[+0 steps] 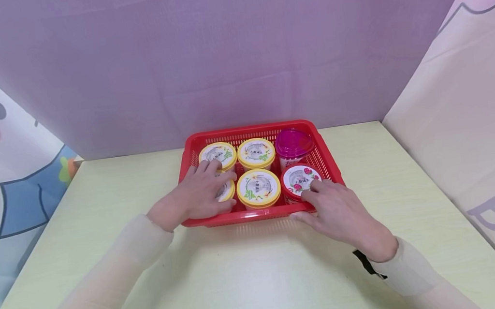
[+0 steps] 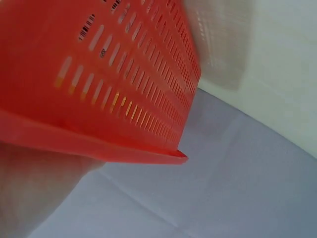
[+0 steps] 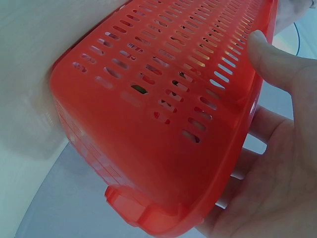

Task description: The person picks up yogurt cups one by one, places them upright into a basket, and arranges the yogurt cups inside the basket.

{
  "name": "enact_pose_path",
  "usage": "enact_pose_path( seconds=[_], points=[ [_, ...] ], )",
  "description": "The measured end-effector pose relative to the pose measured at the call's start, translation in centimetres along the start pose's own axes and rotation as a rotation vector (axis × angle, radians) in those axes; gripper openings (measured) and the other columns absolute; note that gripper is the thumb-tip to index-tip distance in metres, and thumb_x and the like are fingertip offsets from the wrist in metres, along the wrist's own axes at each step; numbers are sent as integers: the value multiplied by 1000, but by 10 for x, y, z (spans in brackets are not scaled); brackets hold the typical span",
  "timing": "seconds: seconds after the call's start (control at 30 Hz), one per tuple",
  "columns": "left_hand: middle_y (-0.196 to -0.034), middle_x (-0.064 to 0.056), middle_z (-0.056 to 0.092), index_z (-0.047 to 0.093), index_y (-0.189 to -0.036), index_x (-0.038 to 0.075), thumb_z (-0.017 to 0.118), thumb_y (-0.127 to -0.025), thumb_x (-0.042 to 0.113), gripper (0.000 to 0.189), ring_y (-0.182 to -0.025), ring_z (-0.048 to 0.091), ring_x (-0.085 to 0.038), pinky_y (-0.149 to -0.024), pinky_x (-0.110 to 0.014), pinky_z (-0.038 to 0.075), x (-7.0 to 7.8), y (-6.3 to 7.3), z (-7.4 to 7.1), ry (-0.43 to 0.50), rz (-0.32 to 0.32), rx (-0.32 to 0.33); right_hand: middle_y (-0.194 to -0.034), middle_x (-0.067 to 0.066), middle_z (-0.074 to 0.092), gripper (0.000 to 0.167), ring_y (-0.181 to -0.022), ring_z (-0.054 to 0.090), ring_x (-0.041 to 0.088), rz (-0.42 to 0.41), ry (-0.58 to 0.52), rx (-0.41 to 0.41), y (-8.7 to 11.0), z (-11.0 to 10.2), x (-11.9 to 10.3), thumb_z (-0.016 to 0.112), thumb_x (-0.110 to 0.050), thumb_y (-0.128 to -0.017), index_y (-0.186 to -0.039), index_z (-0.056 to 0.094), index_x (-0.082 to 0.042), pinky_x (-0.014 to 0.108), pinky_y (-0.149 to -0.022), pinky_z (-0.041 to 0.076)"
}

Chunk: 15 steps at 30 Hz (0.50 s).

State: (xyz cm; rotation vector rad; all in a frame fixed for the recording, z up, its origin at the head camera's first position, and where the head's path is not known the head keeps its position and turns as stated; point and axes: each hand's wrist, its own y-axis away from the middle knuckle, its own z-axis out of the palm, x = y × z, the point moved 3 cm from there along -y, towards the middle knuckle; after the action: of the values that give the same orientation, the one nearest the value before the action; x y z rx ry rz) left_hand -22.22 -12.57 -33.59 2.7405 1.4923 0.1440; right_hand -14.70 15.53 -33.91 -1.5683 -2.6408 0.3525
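Observation:
A red plastic basket [image 1: 252, 214] holds several lidded paper cups. My left hand [image 1: 200, 190] reaches over the front left corner and grips a yellow-lidded cup [image 1: 225, 191], thumb at the near side of the lid, fingers spread across the far side. My right hand [image 1: 341, 210] holds the basket's front rim near the right corner, its thumb [image 3: 272, 62] against the outer wall and its fingers over the rim. Those fingers lie by the strawberry-printed red-lidded cup [image 1: 299, 179]. In the left wrist view, the basket wall [image 2: 124, 94] hides most of that hand.
Another yellow-lidded cup [image 1: 259, 188] sits at the front middle, and two more [image 1: 218, 155] stand behind. A cup with a magenta lid [image 1: 293, 143] is at the back right. The pale table [image 1: 256, 270] meets a purple cloth wall [image 1: 231, 63] just behind the basket.

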Motion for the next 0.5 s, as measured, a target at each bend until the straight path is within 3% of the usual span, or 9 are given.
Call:
enact_pose_path(
  seconds=[0.5],
  points=[
    [-137, -4, 47, 54, -144, 32, 79, -77, 60, 77, -130, 40, -25, -105, -62, 40, 2, -6, 5, 37, 19, -44, -96, 9, 65, 53, -83, 61, 23, 3, -8, -2, 0, 1, 0, 85, -49, -78, -108, 75, -7, 44, -71, 57]
  ],
)
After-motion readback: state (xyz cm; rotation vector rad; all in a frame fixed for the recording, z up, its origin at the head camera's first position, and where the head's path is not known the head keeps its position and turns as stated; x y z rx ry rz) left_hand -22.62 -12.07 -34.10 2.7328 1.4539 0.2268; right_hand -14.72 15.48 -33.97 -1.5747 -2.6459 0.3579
